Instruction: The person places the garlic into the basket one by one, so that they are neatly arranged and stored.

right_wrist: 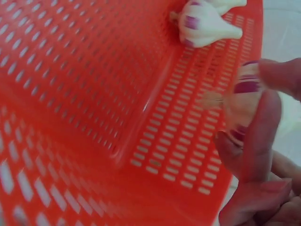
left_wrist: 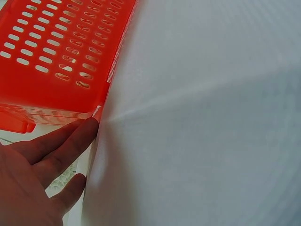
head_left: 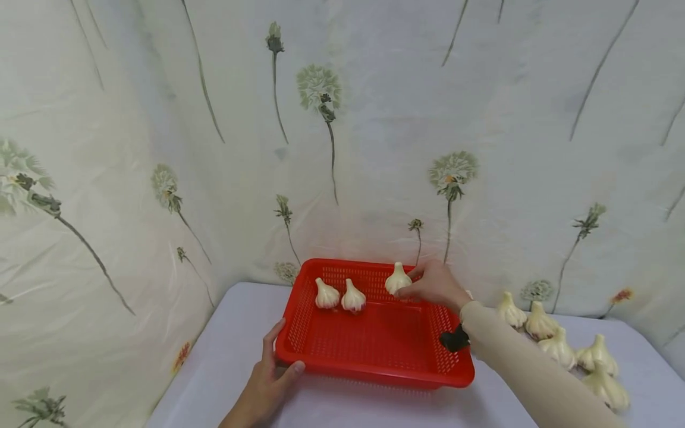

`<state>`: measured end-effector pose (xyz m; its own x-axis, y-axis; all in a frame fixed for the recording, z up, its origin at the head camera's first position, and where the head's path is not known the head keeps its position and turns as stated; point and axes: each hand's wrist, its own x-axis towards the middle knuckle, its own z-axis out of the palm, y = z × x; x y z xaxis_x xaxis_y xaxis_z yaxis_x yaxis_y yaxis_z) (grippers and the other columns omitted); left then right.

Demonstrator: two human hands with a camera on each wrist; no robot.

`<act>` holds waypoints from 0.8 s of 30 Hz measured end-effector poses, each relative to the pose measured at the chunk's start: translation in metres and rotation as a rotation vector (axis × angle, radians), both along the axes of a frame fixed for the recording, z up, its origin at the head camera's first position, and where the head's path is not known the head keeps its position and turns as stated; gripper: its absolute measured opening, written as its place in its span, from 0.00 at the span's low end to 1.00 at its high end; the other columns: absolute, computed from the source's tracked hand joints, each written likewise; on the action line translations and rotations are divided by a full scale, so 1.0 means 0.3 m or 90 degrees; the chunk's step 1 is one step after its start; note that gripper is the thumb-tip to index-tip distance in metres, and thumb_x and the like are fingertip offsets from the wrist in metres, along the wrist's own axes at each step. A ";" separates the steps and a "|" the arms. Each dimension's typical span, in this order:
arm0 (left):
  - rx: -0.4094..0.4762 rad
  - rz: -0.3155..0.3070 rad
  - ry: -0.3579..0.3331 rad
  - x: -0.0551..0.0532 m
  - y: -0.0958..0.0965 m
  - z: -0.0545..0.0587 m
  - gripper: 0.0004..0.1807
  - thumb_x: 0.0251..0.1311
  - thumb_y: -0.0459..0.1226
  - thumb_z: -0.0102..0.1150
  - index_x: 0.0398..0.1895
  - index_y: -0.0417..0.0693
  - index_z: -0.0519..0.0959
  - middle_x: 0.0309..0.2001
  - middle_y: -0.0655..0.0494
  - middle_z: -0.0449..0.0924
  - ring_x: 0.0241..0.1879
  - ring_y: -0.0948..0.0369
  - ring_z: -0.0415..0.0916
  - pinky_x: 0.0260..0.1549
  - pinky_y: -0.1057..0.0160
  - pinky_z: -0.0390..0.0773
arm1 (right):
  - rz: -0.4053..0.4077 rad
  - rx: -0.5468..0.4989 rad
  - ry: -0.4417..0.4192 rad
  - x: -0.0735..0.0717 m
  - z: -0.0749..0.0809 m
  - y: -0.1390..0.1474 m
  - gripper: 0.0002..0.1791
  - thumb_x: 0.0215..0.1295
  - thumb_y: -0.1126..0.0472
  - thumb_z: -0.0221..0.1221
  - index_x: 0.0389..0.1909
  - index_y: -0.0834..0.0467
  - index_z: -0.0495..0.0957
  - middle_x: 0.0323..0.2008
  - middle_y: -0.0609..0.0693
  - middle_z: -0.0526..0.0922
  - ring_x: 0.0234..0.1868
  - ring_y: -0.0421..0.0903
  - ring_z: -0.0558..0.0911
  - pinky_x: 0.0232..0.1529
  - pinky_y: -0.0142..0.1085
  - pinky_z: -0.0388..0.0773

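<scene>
My right hand [head_left: 436,286] pinches a garlic bulb [head_left: 398,279] over the back right part of a red plastic basket [head_left: 374,374]. In the right wrist view, the held garlic bulb [right_wrist: 244,101] shows purple streaks and a tuft of roots, with thumb and fingers around it. Two garlic bulbs stand inside the basket at its back left, one garlic bulb [head_left: 327,294] beside another garlic bulb [head_left: 353,296]. My left hand [head_left: 264,380] touches the basket's front left corner, thumb along the front. Its straight fingers [left_wrist: 66,148] meet the perforated wall in the left wrist view.
Several garlic bulbs [head_left: 559,349] lie in a group on the white table [head_left: 241,333], right of the basket. My right forearm [head_left: 530,368] reaches across in front of them. A dandelion-patterned sheet [head_left: 374,148] hangs behind the table and along its left side.
</scene>
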<state>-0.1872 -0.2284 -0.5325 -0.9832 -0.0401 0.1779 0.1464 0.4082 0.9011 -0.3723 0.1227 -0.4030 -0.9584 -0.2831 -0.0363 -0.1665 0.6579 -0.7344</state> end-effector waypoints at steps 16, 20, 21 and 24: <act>-0.005 0.000 -0.009 -0.003 -0.003 0.010 0.47 0.69 0.49 0.68 0.83 0.76 0.50 0.66 0.49 0.83 0.62 0.62 0.82 0.62 0.53 0.79 | 0.002 0.084 0.000 -0.047 -0.096 -0.049 0.35 0.50 0.46 0.82 0.54 0.64 0.88 0.48 0.56 0.89 0.46 0.52 0.81 0.40 0.42 0.84; -0.007 0.003 -0.009 0.000 -0.005 0.009 0.47 0.69 0.49 0.68 0.83 0.76 0.49 0.66 0.50 0.83 0.64 0.60 0.81 0.65 0.48 0.76 | 0.017 0.080 0.003 -0.055 -0.120 -0.064 0.33 0.52 0.47 0.82 0.53 0.63 0.88 0.46 0.54 0.90 0.44 0.51 0.81 0.40 0.41 0.84; -0.006 0.002 -0.008 0.000 -0.006 0.008 0.47 0.69 0.49 0.68 0.83 0.76 0.49 0.66 0.51 0.83 0.64 0.59 0.81 0.65 0.48 0.76 | 0.019 0.075 -0.001 -0.058 -0.126 -0.067 0.31 0.52 0.48 0.82 0.53 0.63 0.89 0.44 0.53 0.91 0.43 0.50 0.82 0.39 0.40 0.84; -0.010 0.000 -0.007 -0.001 -0.007 0.007 0.47 0.69 0.49 0.68 0.83 0.76 0.49 0.66 0.51 0.83 0.64 0.60 0.81 0.65 0.47 0.76 | 0.028 0.068 -0.012 -0.064 -0.145 -0.075 0.29 0.53 0.48 0.81 0.52 0.62 0.89 0.40 0.51 0.91 0.40 0.49 0.82 0.38 0.40 0.84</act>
